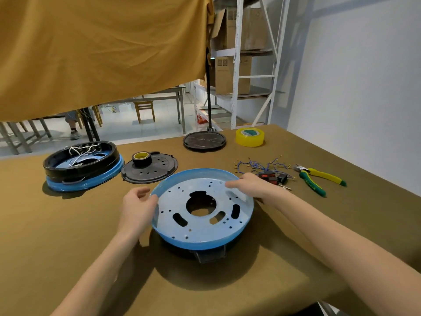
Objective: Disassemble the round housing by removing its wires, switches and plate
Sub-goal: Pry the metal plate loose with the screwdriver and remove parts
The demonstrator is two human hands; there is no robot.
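Above brown table (68, 224), blue plate (182, 226) tilted, open-side-up.

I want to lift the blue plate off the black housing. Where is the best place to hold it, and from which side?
Probably by its raised rim, from two opposite sides. The blue plate is a wide shallow dish tilted on the black housing, so its rim is exposed. The left hand and right hand already hold the rim at left and far right.
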